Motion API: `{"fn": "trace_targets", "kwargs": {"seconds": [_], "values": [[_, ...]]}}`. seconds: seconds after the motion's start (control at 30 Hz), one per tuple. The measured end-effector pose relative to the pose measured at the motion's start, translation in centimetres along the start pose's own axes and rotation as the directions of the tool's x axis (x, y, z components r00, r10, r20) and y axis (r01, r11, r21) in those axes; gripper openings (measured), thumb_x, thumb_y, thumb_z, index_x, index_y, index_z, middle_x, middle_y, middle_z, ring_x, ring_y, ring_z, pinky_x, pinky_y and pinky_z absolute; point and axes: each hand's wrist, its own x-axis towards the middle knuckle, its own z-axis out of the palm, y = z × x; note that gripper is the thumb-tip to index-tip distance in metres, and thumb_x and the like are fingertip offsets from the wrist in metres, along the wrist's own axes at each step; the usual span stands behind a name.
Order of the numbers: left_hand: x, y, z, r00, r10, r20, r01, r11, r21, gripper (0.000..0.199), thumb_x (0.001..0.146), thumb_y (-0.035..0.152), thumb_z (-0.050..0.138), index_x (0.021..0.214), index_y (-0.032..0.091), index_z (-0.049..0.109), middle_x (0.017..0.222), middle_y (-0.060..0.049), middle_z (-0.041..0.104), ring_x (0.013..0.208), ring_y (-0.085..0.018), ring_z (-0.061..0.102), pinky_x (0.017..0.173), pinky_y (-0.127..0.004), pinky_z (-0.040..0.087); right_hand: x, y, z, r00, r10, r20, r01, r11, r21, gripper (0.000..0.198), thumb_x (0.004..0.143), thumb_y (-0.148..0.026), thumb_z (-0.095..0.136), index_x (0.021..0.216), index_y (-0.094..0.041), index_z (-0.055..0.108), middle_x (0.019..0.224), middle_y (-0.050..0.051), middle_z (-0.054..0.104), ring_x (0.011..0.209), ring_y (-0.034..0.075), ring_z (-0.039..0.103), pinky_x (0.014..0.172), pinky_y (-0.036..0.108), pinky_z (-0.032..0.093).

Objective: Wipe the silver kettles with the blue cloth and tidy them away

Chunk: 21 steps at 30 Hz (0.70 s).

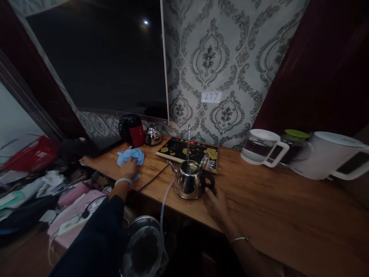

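My left hand (pixel 128 168) presses on a crumpled blue cloth (pixel 131 156) on the wooden tabletop, its fingers partly buried in the folds. A shiny metal teapot-shaped kettle (pixel 188 184) stands upright near the front edge, its lid tipped up and liquid visible inside. At its dark handle (pixel 208 181) is my right hand (pixel 217 202), with thumb and fingers around the lower end. Behind the kettle lies a black electric tea stove (pixel 173 148) with gold flowers and a lit red display. From it a thin spout (pixel 188 140) rises behind the kettle's opening.
Left of the stove stand a small metal pot (pixel 153 134) and a red-and-black appliance (pixel 135 130). White-handled jugs (pixel 261 148) are at the right. A clear hose (pixel 163 207) runs down to a round container (pixel 142 246) below the table edge. Clutter (pixel 52 184) fills the left.
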Motion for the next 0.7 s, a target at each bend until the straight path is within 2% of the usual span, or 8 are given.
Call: {"fn": "trace_targets", "kwargs": {"seconds": [0.1,0.27,0.5,0.7], "values": [[-0.3,0.4,0.4,0.995,0.101,-0.018,-0.101,0.995,-0.017,0.035,0.091,0.028,0.049,0.116,0.017,0.072,0.126,-0.018,0.063,0.111,-0.034,0.061,0.102,-0.049,0.043,-0.1,0.0,0.1,1.0,-0.019,-0.002,0.019,1.0,0.005,0.041,0.081,-0.048,0.069,0.11,-0.02,0.076,0.114,0.011,0.078,0.109,0.034,0.072,0.1,0.05,0.055],[-2.0,1.0,1.6,0.969,0.232,-0.079,-0.237,0.969,-0.067,0.034,0.089,0.032,0.055,0.117,0.022,0.073,0.122,-0.013,0.065,0.112,-0.03,0.058,0.102,-0.043,0.043,0.1,0.4,0.0,1.0,-0.018,0.011,0.018,1.0,0.005,0.041,0.079,-0.05,0.07,0.109,-0.021,0.076,0.114,0.011,0.078,0.109,0.034,0.072,0.1,0.051,0.054],[-3.1,0.8,2.6,0.955,0.239,-0.173,-0.259,0.961,-0.102,0.036,0.086,0.037,0.058,0.115,0.021,0.073,0.115,-0.013,0.064,0.105,-0.032,0.058,0.096,-0.045,0.046,0.3,0.3,-0.1,0.999,-0.007,0.031,0.006,1.0,0.012,0.045,0.078,-0.052,0.07,0.11,-0.02,0.075,0.115,0.012,0.078,0.11,0.034,0.071,0.101,0.052,0.053],[-3.1,0.6,3.3,0.943,0.222,-0.246,-0.256,0.96,-0.114,0.039,0.086,0.038,0.055,0.115,0.02,0.073,0.117,-0.013,0.064,0.107,-0.032,0.058,0.099,-0.046,0.045,0.3,0.0,0.1,0.999,-0.043,0.025,0.043,0.999,0.01,0.044,0.08,-0.051,0.069,0.11,-0.019,0.075,0.115,0.012,0.078,0.108,0.034,0.072,0.098,0.05,0.055]]}}
